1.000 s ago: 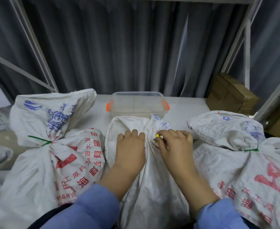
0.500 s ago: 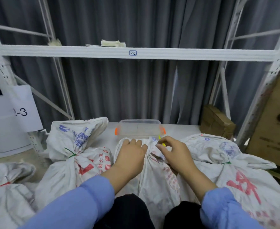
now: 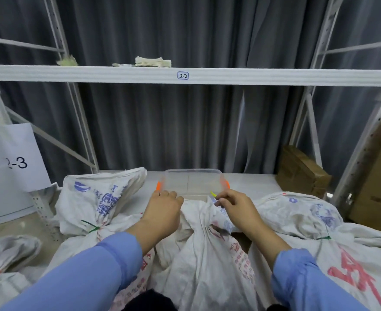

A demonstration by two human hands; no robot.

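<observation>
Starting nearest the camera: two blue sleeves (image 3: 84, 272) reached forward over the middle sack (image 3: 207, 265), a white woven bag with red print that lay on the lower shelf (image 3: 252, 180) directly in front of the person, between two similar bags. Its cloth was gathered into a neck between the two wrists.

Left hand (image 3: 162, 212): resting on the sack's upper left part, fingers (image 3: 169, 195) curled down over the bunched cloth and gripping it.

Right hand (image 3: 236, 207): above the sack's upper right flap, thumb and forefinger pinched together on a yellow tie (image 3: 213, 194). Only the tie's short tip showed past the fingertips; the rest was hidden by the hand.

Left sack (image 3: 90, 198): just beside the middle one, neck cinched with a green tie (image 3: 90, 227), blue print on its loose top.

Right sack (image 3: 297, 212): touching the middle one, also closed with a green tie (image 3: 324, 237), large red characters on its body.

Clear plastic box (image 3: 191, 182): just beyond both hands, orange clips at either end, contents not discernible.

Cardboard box (image 3: 302, 173): far right on the shelf, tilted against the rack upright.

A paper sign (image 3: 16, 162) ending "-3" hung at left. Grey curtain (image 3: 162, 131) behind. The upper beam (image 3: 275, 76) carried a label (image 3: 182, 75) reading "2-2".
</observation>
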